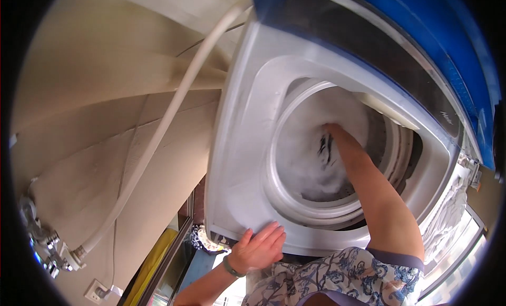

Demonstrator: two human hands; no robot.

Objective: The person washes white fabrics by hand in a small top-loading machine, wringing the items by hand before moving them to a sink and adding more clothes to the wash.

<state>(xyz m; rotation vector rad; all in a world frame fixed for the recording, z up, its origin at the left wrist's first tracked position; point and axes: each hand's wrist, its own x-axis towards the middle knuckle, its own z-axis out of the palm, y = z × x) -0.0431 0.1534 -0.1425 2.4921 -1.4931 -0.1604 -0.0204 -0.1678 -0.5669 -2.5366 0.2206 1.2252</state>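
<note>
A top-loading washing machine (241, 187) stands before me with its blue lid (442, 41) raised. White suds (304, 108) cover much of what lies in its drum. My right hand (332, 129) reaches down into the foam, where the fingers are mostly hidden. Dark, wet fabric (326, 148) shows just beside that hand; whether I grip it cannot be seen. My left hand (263, 244) rests flat on the machine's front rim, fingers extended, holding nothing, with a bracelet at the wrist.
A pale inlet hose (174, 108) runs from a metal tap (49, 242) at the lower left up behind the machine. A wall socket (96, 292) holds a plug. Yellow cloth (152, 262) hangs at the lower left, and white fabric (446, 211) lies to the right by a window.
</note>
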